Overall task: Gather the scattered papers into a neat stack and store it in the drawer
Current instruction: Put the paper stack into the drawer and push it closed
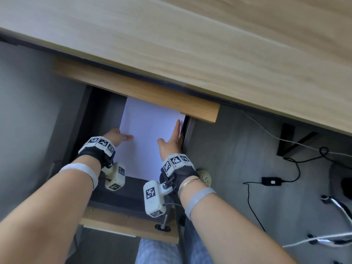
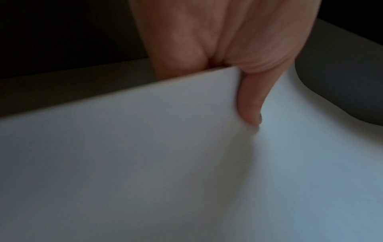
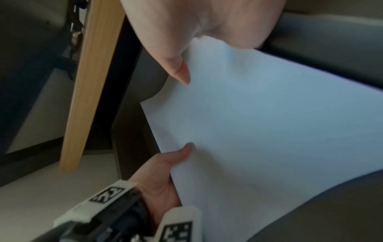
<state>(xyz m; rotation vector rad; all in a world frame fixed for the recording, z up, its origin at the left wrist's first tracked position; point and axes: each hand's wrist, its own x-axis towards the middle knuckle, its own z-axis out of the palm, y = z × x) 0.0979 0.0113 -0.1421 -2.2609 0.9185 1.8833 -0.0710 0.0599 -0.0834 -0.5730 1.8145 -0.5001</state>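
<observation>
A white paper stack (image 1: 150, 138) lies lengthwise in the open dark grey drawer (image 1: 187, 130), its far end under the desk's wooden rail. My left hand (image 1: 116, 135) pinches the stack's left edge, thumb on top and fingers beneath; the left wrist view shows that thumb (image 2: 250, 104) on the paper stack (image 2: 186, 163). My right hand (image 1: 171, 140) lies along the right edge with straight fingers, its thumb resting on the sheet. In the right wrist view the right hand (image 3: 186, 32) and left hand (image 3: 163, 172) both touch the paper stack (image 3: 259, 131). The drawer's wooden front (image 1: 123, 223) carries a knob (image 1: 162, 226).
The light wooden desk top (image 1: 209, 44) overhangs the drawer's far part. On the grey floor to the right lie black cables (image 1: 297, 168), a small black adapter (image 1: 271, 181) and a chrome chair base (image 1: 339, 206). My jeans-clad legs (image 1: 158, 252) are just below the drawer front.
</observation>
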